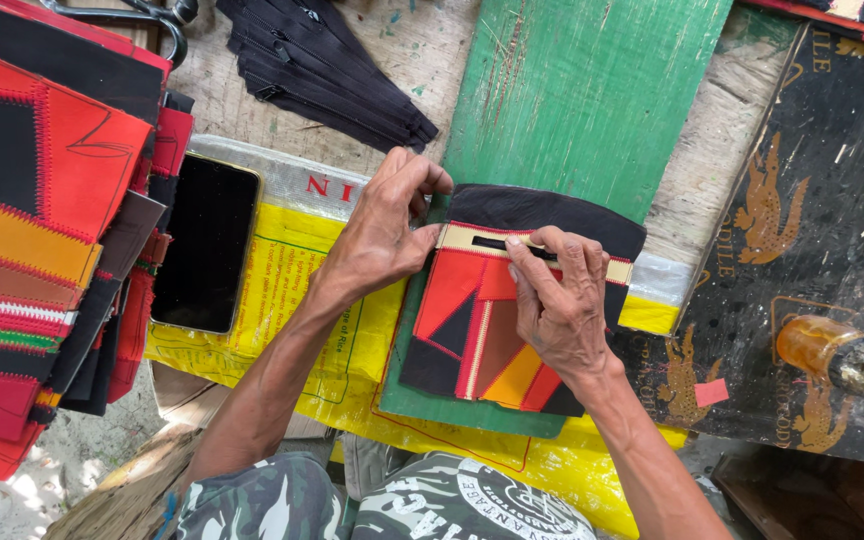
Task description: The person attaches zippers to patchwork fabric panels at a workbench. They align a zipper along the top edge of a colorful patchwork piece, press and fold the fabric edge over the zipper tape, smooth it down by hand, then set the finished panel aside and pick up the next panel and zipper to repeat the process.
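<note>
Both hands pressing a black-red-orange patchwork leather panel (pixel 482 330) on the green board (pixel 582 90): left hand (pixel 384 232) pinching its tan strip (pixel 462 237), right hand (pixel 557 300) fingertips flattening it.

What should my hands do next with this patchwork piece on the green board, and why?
Probably press along the tan strip from left to right. The left hand pinches the strip's left end, the right hand has fingers on its dark slot, and the patchwork piece lies flat on the green board, so the strip seems lined up but not yet smoothed down.
</note>
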The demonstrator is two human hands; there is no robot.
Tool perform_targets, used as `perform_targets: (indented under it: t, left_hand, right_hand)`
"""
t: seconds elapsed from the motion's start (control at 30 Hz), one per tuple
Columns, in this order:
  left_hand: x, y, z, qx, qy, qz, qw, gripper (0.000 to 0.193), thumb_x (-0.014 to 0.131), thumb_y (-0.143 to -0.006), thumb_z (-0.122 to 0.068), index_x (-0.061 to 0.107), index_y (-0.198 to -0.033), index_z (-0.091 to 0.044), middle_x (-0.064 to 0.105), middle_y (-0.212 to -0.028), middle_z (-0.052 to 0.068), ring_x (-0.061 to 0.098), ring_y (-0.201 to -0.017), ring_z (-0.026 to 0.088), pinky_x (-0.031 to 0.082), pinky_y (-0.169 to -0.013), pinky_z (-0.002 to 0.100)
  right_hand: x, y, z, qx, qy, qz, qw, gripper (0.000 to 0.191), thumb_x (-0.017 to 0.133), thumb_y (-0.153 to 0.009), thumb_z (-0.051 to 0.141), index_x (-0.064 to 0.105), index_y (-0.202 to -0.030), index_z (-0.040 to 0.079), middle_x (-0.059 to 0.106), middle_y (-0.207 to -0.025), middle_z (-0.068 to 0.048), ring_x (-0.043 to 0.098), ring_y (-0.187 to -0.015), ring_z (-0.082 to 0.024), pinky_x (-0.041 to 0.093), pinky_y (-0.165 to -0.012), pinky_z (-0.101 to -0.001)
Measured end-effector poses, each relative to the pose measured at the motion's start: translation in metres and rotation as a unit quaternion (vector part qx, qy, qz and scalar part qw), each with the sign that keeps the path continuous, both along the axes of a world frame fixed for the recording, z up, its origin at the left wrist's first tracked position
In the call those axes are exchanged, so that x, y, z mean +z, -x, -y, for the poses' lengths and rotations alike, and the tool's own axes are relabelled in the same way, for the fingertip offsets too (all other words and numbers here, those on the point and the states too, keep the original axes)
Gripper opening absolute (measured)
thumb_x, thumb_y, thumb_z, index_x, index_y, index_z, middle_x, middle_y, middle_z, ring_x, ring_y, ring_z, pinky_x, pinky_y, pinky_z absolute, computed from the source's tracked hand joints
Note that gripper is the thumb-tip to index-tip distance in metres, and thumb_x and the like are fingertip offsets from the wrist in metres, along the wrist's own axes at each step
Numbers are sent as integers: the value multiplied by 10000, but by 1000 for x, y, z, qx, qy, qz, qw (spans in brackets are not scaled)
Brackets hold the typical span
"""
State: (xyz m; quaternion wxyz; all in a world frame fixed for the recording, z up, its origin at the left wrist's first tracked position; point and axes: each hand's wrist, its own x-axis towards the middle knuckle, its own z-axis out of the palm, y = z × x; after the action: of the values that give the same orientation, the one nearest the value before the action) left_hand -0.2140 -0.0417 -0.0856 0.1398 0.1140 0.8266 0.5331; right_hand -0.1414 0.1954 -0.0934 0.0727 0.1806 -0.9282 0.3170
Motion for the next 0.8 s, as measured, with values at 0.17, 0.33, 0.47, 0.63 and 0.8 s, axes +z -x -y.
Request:
perform_targets:
  t: [0.17, 0.33, 0.47, 0.63, 0.8]
  left_hand:
    - [-1, 2, 1, -4, -4, 1, 1000, 416, 760, -723, 4, 600, -1106, -4, 508, -1001, 89, 569, -824, 188, 525, -748, 322]
    - [-1, 3, 4, -8, 4, -8, 1000, 425, 767, -714, 5, 599, -1104, -3, 509, -989, 89, 561, -826, 195, 522, -755, 330]
    - [-3, 3, 5, -12, 3, -9, 1000, 432, 771, -713, 2, 598, -1110, -2, 509, -988, 90, 561, -824, 199, 522, -751, 333]
    - [-4, 4, 5, -14, 8, -6, 1000, 430, 754, -709, 13, 597, -1109, -4, 511, -992, 92, 568, -821, 202, 525, -746, 335]
    - [-2, 3, 7, -20, 4, -15, 1000, 435, 743, -713, 22, 594, -1121, -2, 506, -992, 99, 569, -828, 209, 523, -751, 342]
  right_hand:
    - [-1, -1, 1, -5, -2, 4, 1000, 301, 741, -922, 43, 716, -1220, 76, 601, -1150, -78, 547, -1064, -279, 400, -900, -437]
    - [1, 0, 2, 9, -20, -2, 1000, 355, 704, -933, 43, 715, -1280, 118, 583, -1166, -92, 542, -1069, -280, 401, -915, -440]
    - [6, 1, 2, 17, -41, -3, 999, 384, 682, -938, 53, 709, -1313, 131, 577, -1190, -103, 539, -1073, -289, 402, -918, -448]
    - [10, 3, 9, 12, -61, -6, 998, 344, 717, -902, 41, 725, -1244, 68, 590, -1140, -115, 544, -1047, -299, 408, -884, -445]
    - [3, 9, 23, -9, 54, -15, 998, 272, 793, -908, 13, 711, -1167, 19, 615, -1051, -85, 570, -995, -256, 459, -888, -403]
